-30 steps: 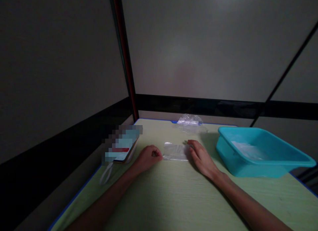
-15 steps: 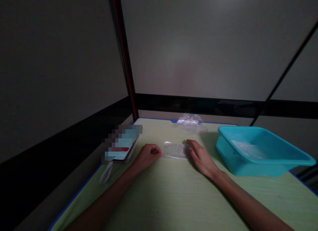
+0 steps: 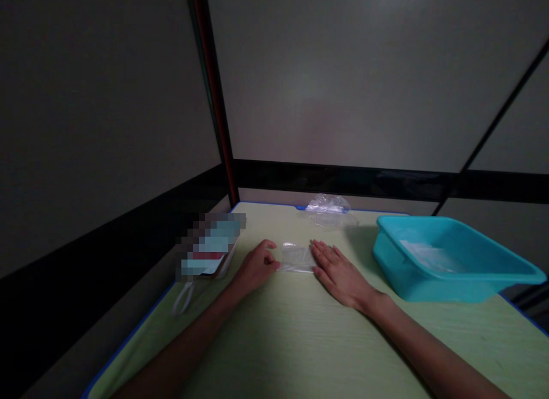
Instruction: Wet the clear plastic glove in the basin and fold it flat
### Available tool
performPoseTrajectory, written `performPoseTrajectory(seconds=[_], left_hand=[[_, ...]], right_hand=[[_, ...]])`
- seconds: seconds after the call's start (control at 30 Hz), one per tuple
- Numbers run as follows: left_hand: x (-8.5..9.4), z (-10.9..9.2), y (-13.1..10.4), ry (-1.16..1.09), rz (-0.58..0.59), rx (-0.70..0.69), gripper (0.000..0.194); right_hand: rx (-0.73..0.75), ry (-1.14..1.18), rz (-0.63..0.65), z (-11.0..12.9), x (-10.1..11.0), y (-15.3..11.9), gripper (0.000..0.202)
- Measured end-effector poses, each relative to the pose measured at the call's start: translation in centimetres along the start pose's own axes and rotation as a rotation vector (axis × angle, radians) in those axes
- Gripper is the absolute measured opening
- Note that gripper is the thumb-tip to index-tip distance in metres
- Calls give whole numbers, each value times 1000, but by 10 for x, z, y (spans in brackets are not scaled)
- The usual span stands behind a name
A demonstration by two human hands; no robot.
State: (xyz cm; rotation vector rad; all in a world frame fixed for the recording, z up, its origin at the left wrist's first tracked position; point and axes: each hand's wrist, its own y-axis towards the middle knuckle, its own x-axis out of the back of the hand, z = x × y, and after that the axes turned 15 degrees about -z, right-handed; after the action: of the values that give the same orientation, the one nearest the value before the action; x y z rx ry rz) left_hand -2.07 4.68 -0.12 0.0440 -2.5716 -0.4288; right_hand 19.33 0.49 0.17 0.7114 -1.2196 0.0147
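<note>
A clear plastic bag [image 3: 295, 257] lies flat on the pale green table between my two hands. My left hand [image 3: 258, 266] rests at the bag's left edge, its thumb by the near left corner and its index finger raised apart from the thumb. Flat over the bag's right end is my right hand [image 3: 338, 275], fingers stretched out and palm down, hiding that part of the bag.
On the right stands a turquoise plastic basin [image 3: 429, 289] with whitish clear plastic [image 3: 431, 256] inside. Crumpled clear plastic [image 3: 328, 207] lies at the table's back edge. A partly blurred phone [image 3: 214, 253] with a strap is on the left. Walls close in behind and left.
My right hand has moved left and flattened onto the bag's right end. The left hand's fingers have opened from a pinch near the bag's left edge.
</note>
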Motion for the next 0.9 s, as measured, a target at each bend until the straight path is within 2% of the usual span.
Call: performPoseTrajectory(seconds=[0.27,0.53,0.9], left_hand=[[-1,-3,-1,86,-23,-5,32],[-4,-7,-4,235,-59,-21,47],[7,-15,-6,462,-22,-54,51]], right_hand=[[-15,-51,7,-1,-6,-2,54],[-12,-53,17,-3,-8,-2,54],[-13,-66,57,-3,-6,-1,56]])
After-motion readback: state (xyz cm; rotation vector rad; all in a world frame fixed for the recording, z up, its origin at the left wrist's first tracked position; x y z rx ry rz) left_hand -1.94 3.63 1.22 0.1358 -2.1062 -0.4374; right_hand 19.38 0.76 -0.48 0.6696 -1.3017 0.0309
